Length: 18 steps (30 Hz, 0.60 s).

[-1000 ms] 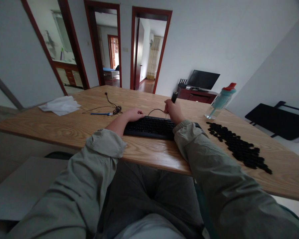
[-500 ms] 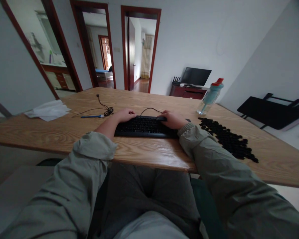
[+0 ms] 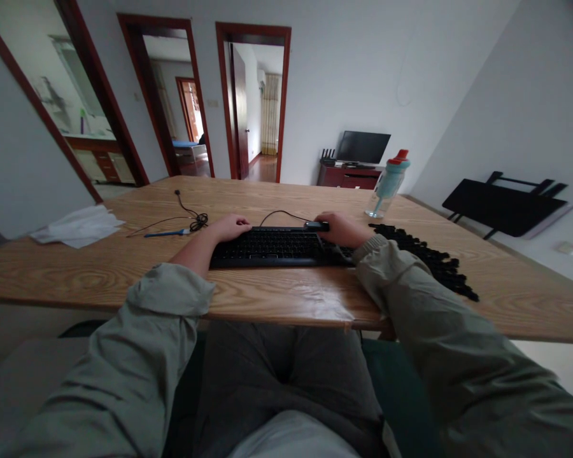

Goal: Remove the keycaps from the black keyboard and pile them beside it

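Note:
A black keyboard (image 3: 272, 246) lies on the wooden table (image 3: 124, 267) in front of me. My left hand (image 3: 229, 226) rests curled on the keyboard's far left corner. My right hand (image 3: 340, 229) lies over the far right part of the keyboard, closed round a small black tool (image 3: 316, 225) held flat along the top edge. A thin black cable (image 3: 281, 214) runs from behind the keyboard. A heap of loose black keycaps (image 3: 423, 259) is spread on the table to the right of my right arm.
A clear bottle (image 3: 386, 186) with a red cap stands at the far right of the table. A blue pen (image 3: 165, 233), a coiled black cord (image 3: 198, 221) and white cloths (image 3: 76, 226) lie at the left. A folded black table (image 3: 503, 205) leans on the right wall.
My right hand has come down from holding the black tool upright above the table to lying with it on the keyboard's top right edge. My view has shifted; the left hand stays put.

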Available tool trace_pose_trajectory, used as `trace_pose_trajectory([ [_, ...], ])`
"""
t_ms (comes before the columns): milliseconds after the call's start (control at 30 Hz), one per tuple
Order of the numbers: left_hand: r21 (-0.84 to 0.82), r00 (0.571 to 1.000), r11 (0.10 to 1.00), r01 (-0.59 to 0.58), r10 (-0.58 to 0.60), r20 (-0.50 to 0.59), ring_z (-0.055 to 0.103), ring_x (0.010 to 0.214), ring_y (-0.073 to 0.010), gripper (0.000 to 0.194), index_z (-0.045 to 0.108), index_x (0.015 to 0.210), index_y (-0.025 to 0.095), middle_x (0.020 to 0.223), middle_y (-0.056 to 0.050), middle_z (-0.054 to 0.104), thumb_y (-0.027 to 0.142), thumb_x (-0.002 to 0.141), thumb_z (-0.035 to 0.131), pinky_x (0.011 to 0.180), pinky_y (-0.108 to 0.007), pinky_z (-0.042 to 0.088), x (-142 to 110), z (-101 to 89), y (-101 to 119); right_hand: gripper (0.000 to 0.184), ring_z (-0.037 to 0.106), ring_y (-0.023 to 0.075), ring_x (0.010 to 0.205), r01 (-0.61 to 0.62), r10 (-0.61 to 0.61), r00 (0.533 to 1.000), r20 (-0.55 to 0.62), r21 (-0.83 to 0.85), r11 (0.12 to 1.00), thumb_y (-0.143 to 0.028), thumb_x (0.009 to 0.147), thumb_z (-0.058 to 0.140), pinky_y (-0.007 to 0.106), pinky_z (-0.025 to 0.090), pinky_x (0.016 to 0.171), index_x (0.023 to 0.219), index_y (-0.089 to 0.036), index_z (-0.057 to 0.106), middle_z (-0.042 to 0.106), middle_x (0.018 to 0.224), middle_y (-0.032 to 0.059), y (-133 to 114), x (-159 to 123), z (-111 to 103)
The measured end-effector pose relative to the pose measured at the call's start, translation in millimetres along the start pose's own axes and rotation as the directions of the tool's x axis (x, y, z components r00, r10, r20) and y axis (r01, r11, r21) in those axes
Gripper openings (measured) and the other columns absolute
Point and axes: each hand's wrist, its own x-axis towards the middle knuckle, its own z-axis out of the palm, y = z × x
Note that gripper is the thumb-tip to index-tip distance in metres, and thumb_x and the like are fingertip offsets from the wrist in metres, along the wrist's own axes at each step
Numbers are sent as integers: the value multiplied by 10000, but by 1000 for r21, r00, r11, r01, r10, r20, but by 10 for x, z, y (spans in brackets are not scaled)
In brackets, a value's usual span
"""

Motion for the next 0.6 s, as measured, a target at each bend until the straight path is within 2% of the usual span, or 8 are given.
trace_pose_trajectory([
  [33, -4, 1000, 1000, -2, 2, -2, 656, 1036, -204, 375, 722, 1109, 168, 1153, -79, 722, 409, 912, 512, 914, -258, 485, 3, 3, -3, 72, 500, 112, 599, -49, 50, 999, 7, -38, 998, -174, 687, 743, 239, 347, 583, 739, -213, 714, 651, 688, 4, 121, -80, -120],
  [100, -14, 1000, 1000, -4, 4, -7, 655, 1049, -208, 374, 725, 1098, 169, 1161, -84, 721, 414, 912, 511, 921, -258, 483, 13, 11, -12, 104, 440, 100, 491, -188, 203, 976, 78, -168, 968, -250, 709, 755, 253, 293, 506, 656, -200, 680, 586, 562, -1, 395, -285, -362],
  [200, -23, 1000, 1000, -8, 7, -12, 659, 1048, -217, 389, 728, 1101, 168, 1161, -93, 720, 427, 904, 515, 934, -273, 483, 26, 20, -29, 154, 454, 111, 439, -411, 459, 874, 162, -259, 874, -298, 703, 764, 262, 314, 471, 641, -189, 674, 571, 523, 11, 779, -645, -653],
  [267, -27, 1000, 1000, -6, 6, -10, 659, 1052, -220, 396, 730, 1103, 167, 1160, -93, 720, 430, 899, 514, 945, -278, 482, 30, 19, -34, 135, 522, 133, 490, -454, 516, 823, 237, -271, 849, -301, 720, 744, 272, 373, 511, 690, -176, 704, 617, 582, 35, 951, -860, -766],
  [367, -32, 1000, 999, -1, 0, -12, 659, 1053, -220, 388, 731, 1092, 169, 1153, -87, 723, 422, 888, 518, 950, -278, 482, 27, 15, -35, 139, 589, 164, 600, -411, 487, 830, 273, -292, 864, -299, 745, 714, 292, 422, 596, 740, -161, 732, 672, 692, 65, 1053, -1064, -843],
  [500, -37, 1000, 999, 4, -5, -24, 660, 1046, -223, 391, 733, 1063, 188, 1132, -70, 731, 455, 883, 512, 938, -280, 485, 30, 18, -57, 180, 591, 189, 591, -441, 534, 805, 259, -343, 830, -310, 786, 659, 329, 426, 599, 758, -147, 731, 680, 699, 93, 926, -1056, -919],
  [533, -37, 1000, 999, -1, 0, -25, 660, 1041, -224, 398, 733, 1061, 186, 1128, -71, 732, 462, 883, 507, 931, -282, 486, 35, 21, -68, 202, 592, 197, 593, -450, 531, 818, 222, -328, 830, -331, 792, 651, 336, 428, 596, 782, -148, 736, 685, 707, 97, 850, -1004, -942],
  [600, -34, 1000, 999, -15, 14, -22, 660, 1028, -231, 416, 730, 1063, 175, 1128, -82, 730, 470, 880, 502, 915, -292, 489, 46, 25, -91, 263, 602, 210, 632, -413, 440, 895, 73, -236, 880, -385, 790, 644, 343, 441, 608, 861, -153, 745, 694, 744, 98, 642, -848, -970],
])
